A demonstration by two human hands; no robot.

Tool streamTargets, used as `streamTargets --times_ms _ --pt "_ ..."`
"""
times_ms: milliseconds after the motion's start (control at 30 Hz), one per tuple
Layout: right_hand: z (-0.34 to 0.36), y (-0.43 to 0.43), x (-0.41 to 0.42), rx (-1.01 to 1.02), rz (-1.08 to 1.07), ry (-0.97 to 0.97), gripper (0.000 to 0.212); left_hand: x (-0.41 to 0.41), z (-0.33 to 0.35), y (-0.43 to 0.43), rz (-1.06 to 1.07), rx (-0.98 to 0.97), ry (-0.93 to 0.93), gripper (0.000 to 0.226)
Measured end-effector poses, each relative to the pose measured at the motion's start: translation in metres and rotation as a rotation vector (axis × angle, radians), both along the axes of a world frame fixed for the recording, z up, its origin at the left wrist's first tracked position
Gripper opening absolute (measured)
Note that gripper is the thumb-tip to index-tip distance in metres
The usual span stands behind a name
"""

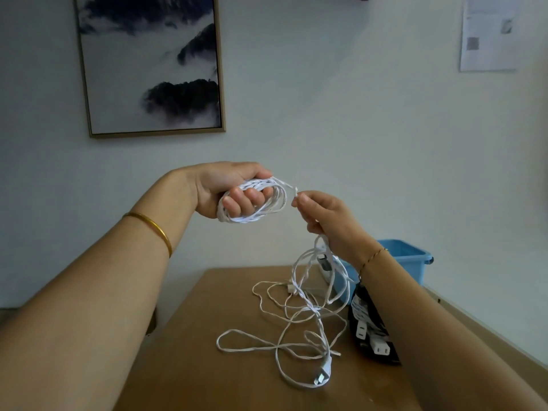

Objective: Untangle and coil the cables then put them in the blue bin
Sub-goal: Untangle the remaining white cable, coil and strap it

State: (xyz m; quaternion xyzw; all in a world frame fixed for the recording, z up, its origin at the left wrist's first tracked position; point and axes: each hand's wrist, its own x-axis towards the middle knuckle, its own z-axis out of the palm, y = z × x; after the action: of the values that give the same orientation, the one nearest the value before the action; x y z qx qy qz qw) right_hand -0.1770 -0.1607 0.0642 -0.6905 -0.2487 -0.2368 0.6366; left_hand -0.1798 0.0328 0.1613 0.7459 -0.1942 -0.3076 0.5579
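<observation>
Noted left hand (228,191) raised above the far edge of the tabletop (192,351), fingers (243,200) clenched round a coil of white cable (268,204). Counted several turns wrapped about the palm. Judged the coil's long axis to run from 8 o'clock to 2 o'clock, loops bulging toward the right hand.

Found right hand (329,221) just at 3 o'clock of the coil, thumb and forefinger pinching the same cable close beside the coil, the other fingers curled about the strand. Traced that strand out below the right hand and down, twisted on itself, to a loose tangle (296,318) spread flat on the tabletop. Located the plug (321,378) at 6 o'clock of the tangle, lying flat, prongs pointing toward 7 o'clock.

Recorded blue bin (406,256) at 1 o'clock of the tangle, at the far right edge of the tabletop, its near side hidden by the right wrist and the hanging strand. Recorded black packet (370,333) with white plugs showing at 3 o'clock of the tangle, partly covered by the right forearm.

Observed gold bangle (154,229) on the left wrist, thin bracelet (373,256) on the right. On the wall, framed picture (151,63) at 11 o'clock and paper sheet (489,34) at 1 o'clock.
</observation>
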Motion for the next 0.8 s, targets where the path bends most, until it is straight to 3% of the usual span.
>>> streamTargets --times_ms 100,200,300,400,533,633,800 --pt "-0.008 0.001 0.001 -0.006 0.114 0.100 0.032 -0.001 0.001 -0.006 -0.020 -0.036 0.014 0.015" --pt "-0.009 0.005 -0.003 -0.142 0.014 0.145 0.035 -0.001 -0.001 -0.011 0.008 -0.025 0.035 0.020" --pt "-0.005 0.009 -0.007 0.003 0.059 0.214 0.027 0.002 -0.002 -0.011 0.090 0.029 -0.005 0.038" --pt "-0.006 0.014 -0.011 0.164 0.197 0.278 0.020 0.004 -0.001 -0.013 0.139 0.084 -0.064 0.035" --pt "-0.008 0.015 -0.007 0.221 0.035 0.186 0.014 0.006 -0.004 -0.012 0.118 0.066 -0.030 0.035" --pt "-0.009 0.010 -0.002 0.290 0.094 0.284 0.018 0.008 -0.008 -0.011 -0.019 -0.063 0.129 0.022" --pt "-0.015 0.016 -0.002 0.159 0.164 0.326 0.028 0.021 -0.029 -0.017 -0.159 -0.459 0.401 0.019"
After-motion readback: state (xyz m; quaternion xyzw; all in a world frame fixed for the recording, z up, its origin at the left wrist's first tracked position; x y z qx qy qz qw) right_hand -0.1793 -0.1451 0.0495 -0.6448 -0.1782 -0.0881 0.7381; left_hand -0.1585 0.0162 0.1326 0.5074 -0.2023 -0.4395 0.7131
